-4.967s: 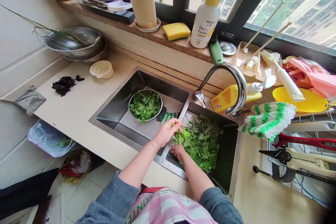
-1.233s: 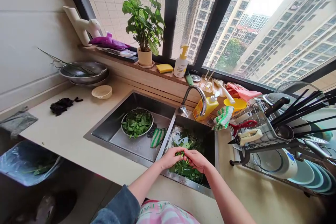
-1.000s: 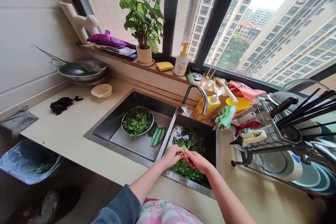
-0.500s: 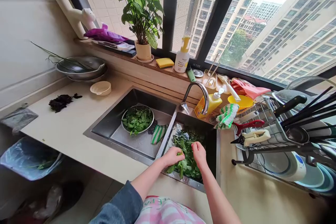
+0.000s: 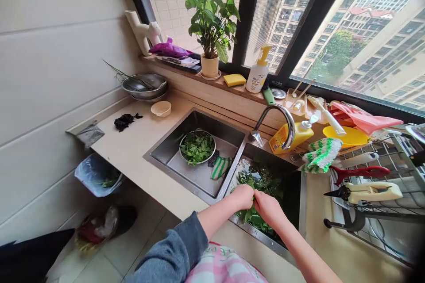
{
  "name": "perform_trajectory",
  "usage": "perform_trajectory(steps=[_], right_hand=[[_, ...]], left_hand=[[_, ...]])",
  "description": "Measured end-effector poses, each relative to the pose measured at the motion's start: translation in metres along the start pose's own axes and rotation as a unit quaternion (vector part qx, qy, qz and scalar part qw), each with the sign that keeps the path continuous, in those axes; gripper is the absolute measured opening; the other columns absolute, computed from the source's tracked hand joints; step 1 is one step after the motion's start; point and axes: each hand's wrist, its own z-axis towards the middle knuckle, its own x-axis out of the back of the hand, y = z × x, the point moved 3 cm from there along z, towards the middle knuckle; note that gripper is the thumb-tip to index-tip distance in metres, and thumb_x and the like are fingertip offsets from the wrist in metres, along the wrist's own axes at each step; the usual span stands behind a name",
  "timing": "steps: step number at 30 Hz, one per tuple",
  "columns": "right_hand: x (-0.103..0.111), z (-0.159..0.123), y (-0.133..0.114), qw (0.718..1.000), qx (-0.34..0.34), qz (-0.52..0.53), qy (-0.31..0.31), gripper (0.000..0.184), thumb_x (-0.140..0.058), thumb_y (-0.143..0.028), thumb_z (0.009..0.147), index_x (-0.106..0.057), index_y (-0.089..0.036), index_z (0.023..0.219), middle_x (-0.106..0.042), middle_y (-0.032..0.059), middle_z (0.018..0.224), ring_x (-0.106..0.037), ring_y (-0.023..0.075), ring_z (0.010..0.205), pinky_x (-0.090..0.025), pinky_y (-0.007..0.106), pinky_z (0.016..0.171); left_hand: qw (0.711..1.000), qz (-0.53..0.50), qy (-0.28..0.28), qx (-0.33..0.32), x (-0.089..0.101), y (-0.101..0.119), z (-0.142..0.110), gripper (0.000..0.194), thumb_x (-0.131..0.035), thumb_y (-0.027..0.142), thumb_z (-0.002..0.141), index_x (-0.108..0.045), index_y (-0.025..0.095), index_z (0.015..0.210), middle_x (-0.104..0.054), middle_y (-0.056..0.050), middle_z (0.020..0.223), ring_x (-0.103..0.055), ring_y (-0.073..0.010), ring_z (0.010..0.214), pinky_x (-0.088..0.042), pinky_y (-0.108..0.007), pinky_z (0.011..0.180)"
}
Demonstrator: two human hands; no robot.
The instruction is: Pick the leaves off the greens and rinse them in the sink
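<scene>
Over the right sink basin (image 5: pixel 295 192), my left hand (image 5: pixel 243 196) is closed around some leafy greens (image 5: pixel 252 184). My right hand (image 5: pixel 267 208) meets it, fingers pinched on the same greens where the two hands touch. Loose leafy greens (image 5: pixel 260 222) lie in water below and around both hands. In the left basin (image 5: pixel 177 170), a round metal bowl (image 5: pixel 214 152) holds more picked leaves (image 5: pixel 196 147). A green-and-white striped cloth (image 5: pixel 221 168) lies beside that bowl. The fingertips are partly hidden by the hands themselves.
A curved faucet (image 5: pixel 282 112) rises behind the basins. At right stands a wire dish rack (image 5: pixel 408 185) with pruning shears (image 5: pixel 372 192). Dark scraps (image 5: pixel 125 121), a small cream bowl (image 5: pixel 161 108) and a metal pan (image 5: pixel 144 86) sit on the left counter. A lined bin (image 5: pixel 96 177) is below.
My hands have come together; earlier they were apart, with greens hanging from the left. The camera view has turned, so the surroundings sit differently in the picture.
</scene>
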Motion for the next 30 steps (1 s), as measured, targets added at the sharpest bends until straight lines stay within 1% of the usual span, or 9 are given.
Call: perform_trajectory(steps=[5, 8, 12, 15, 18, 22, 24, 26, 30], right_hand=[[-0.002, 0.007, -0.001, 0.974, -0.076, 0.169, 0.133, 0.010, -0.039, -0.025, 0.078, -0.044, -0.022, 0.069, -0.049, -0.0004, 0.063, -0.042, 0.0142, 0.056, -0.026, 0.025, 0.052], [-0.011, 0.016, -0.003, 0.916, -0.156, 0.320, 0.187, 0.017, -0.035, -0.034, 0.080, -0.041, -0.022, 0.069, -0.041, -0.0028, 0.058, -0.036, 0.0132, 0.053, -0.027, 0.024, 0.050], [-0.036, 0.036, -0.014, 0.867, -0.187, 0.415, 0.205, 0.019, -0.039, -0.039, 0.078, -0.042, -0.022, 0.071, -0.038, -0.0036, 0.060, -0.034, 0.0120, 0.054, -0.028, 0.023, 0.050], [-0.056, 0.050, -0.005, 0.786, -0.273, 0.512, 0.215, 0.017, -0.039, -0.039, 0.074, -0.038, -0.023, 0.071, -0.038, -0.0042, 0.058, -0.033, 0.0112, 0.049, -0.027, 0.023, 0.045], [-0.067, 0.050, 0.018, 0.701, -0.348, 0.584, 0.216, 0.019, -0.040, -0.041, 0.070, -0.033, -0.023, 0.069, -0.036, -0.0048, 0.057, -0.030, 0.0103, 0.045, -0.023, 0.023, 0.040], [-0.071, 0.032, 0.043, 0.664, -0.338, 0.644, 0.171, 0.024, -0.053, -0.039, 0.063, -0.042, -0.023, 0.077, -0.046, -0.0039, 0.062, -0.036, 0.0089, 0.046, -0.026, 0.021, 0.040], [-0.076, 0.022, 0.049, 0.658, -0.342, 0.656, 0.141, 0.032, -0.056, -0.036, 0.061, -0.047, -0.022, 0.089, -0.050, -0.0038, 0.065, -0.037, 0.0083, 0.046, -0.025, 0.020, 0.040], [-0.082, 0.018, 0.051, 0.678, -0.357, 0.632, 0.112, 0.033, -0.054, -0.034, 0.062, -0.051, -0.022, 0.093, -0.050, -0.0040, 0.064, -0.035, 0.0078, 0.044, -0.021, 0.019, 0.039], [-0.091, 0.043, 0.050, 0.777, -0.339, 0.526, 0.074, 0.025, -0.052, -0.043, 0.068, -0.058, -0.019, 0.075, -0.049, -0.0027, 0.055, -0.040, 0.0105, 0.045, -0.025, 0.022, 0.042]], left_hand=[[0.997, -0.071, 0.023, -0.009, 0.016, -0.008, -0.006, 0.017, -0.055, 0.023, 0.071, -0.071, 0.017, 0.073, -0.069, -0.010, 0.072, -0.062, -0.0223, 0.070, -0.046, -0.030, 0.066], [0.988, -0.142, 0.043, -0.031, 0.029, -0.021, -0.011, 0.022, -0.054, 0.028, 0.074, -0.071, 0.017, 0.082, -0.070, -0.006, 0.080, -0.061, -0.0190, 0.074, -0.044, -0.026, 0.068], [0.989, -0.136, 0.049, -0.027, 0.036, -0.041, -0.013, 0.022, -0.054, 0.027, 0.075, -0.071, 0.017, 0.083, -0.070, -0.006, 0.082, -0.061, -0.0193, 0.076, -0.043, -0.027, 0.071], [0.983, -0.181, 0.023, -0.030, 0.038, -0.053, -0.013, 0.020, -0.055, 0.026, 0.074, -0.071, 0.015, 0.078, -0.070, -0.006, 0.078, -0.060, -0.0189, 0.075, -0.043, -0.027, 0.070], [0.945, -0.326, 0.011, -0.015, 0.055, -0.071, -0.013, 0.024, -0.057, 0.033, 0.071, -0.070, 0.013, 0.077, -0.068, -0.005, 0.076, -0.058, -0.0160, 0.070, -0.043, -0.024, 0.064], [0.883, -0.452, 0.107, 0.063, 0.109, -0.140, -0.007, 0.035, -0.057, 0.042, 0.069, -0.065, 0.011, 0.084, -0.066, -0.006, 0.081, -0.056, -0.0134, 0.067, -0.041, -0.022, 0.056], [0.872, -0.454, 0.152, 0.104, 0.135, -0.191, 0.002, 0.040, -0.057, 0.044, 0.068, -0.062, 0.012, 0.093, -0.065, -0.006, 0.087, -0.057, -0.0139, 0.070, -0.043, -0.022, 0.057], [0.885, -0.401, 0.180, 0.156, 0.152, -0.245, 0.017, 0.045, -0.057, 0.045, 0.067, -0.059, 0.013, 0.099, -0.064, -0.007, 0.094, -0.058, -0.0170, 0.077, -0.046, -0.026, 0.062], [0.931, -0.143, 0.189, 0.277, 0.139, -0.320, 0.052, 0.048, -0.052, 0.042, 0.073, -0.054, 0.018, 0.115, -0.050, -0.013, 0.126, -0.042, -0.0309, 0.118, -0.038, -0.045, 0.092]])
